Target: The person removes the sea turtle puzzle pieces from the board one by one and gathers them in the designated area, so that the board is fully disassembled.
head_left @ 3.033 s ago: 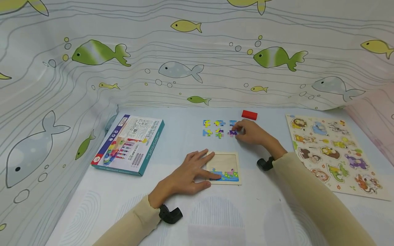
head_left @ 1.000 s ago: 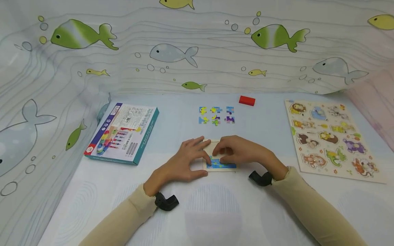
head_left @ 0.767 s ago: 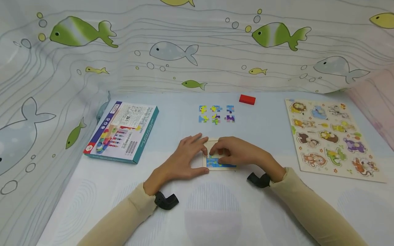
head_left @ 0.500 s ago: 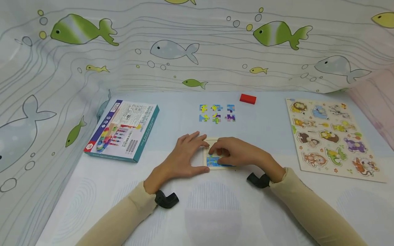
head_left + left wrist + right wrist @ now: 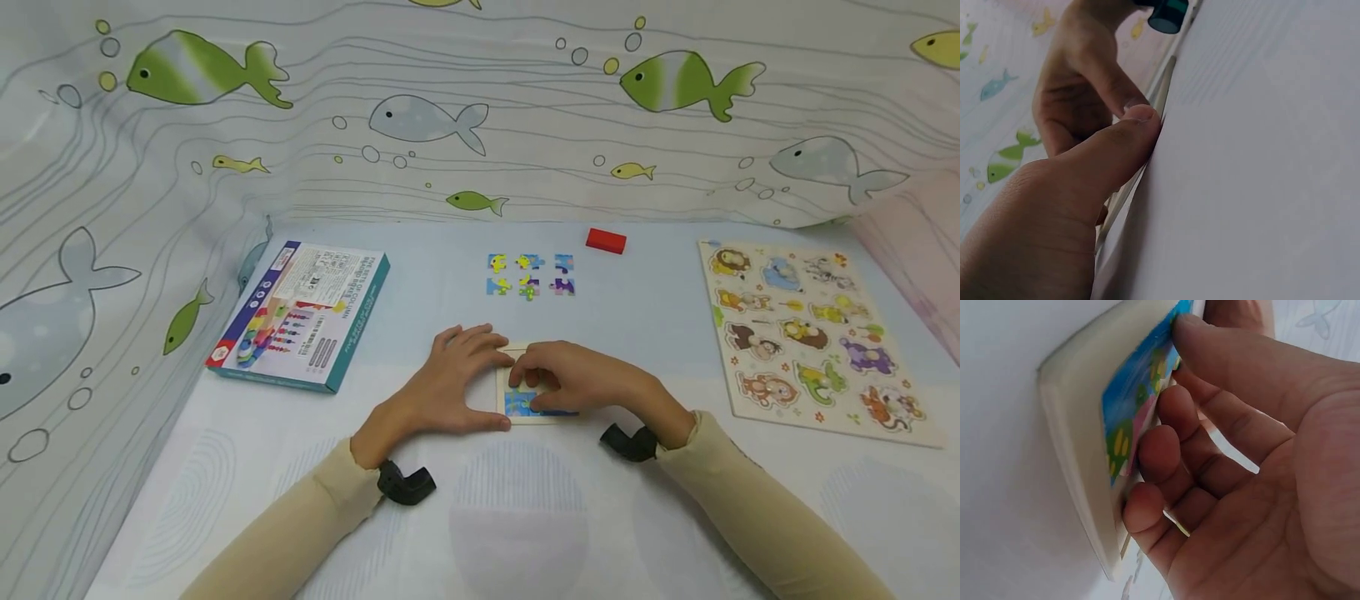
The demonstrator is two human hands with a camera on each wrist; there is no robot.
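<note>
In the head view, the wooden tray (image 5: 540,420) lies just below the middle of the frame, partly hidden by both hands. Its visible contents are fitted pieces (image 5: 519,404), mostly blue, along the lower part. Six loose pieces (image 5: 528,287) lie in two rows above it, at upper centre, so the picture seems well short of complete. The left hand (image 5: 450,387) rests spread along the tray's left side, thumb at the lower corner, pinching nothing visible. The right hand (image 5: 581,372) arches over the tray with bent fingers; whether it grips a piece cannot be told. At far left, a flat box (image 5: 300,315) looks closed, its contents unseen. At far right, an animal board (image 5: 847,422) holds animal shapes.

In the left wrist view, the tray shows nearly edge-on at centre, the left thumb against its edge.

In the right wrist view, the tray slants through the left and upper middle. A blue, green and pink strip fills the part beside the rim; the thumb touches its blue end, and curled fingers hide what lies beyond.
</note>
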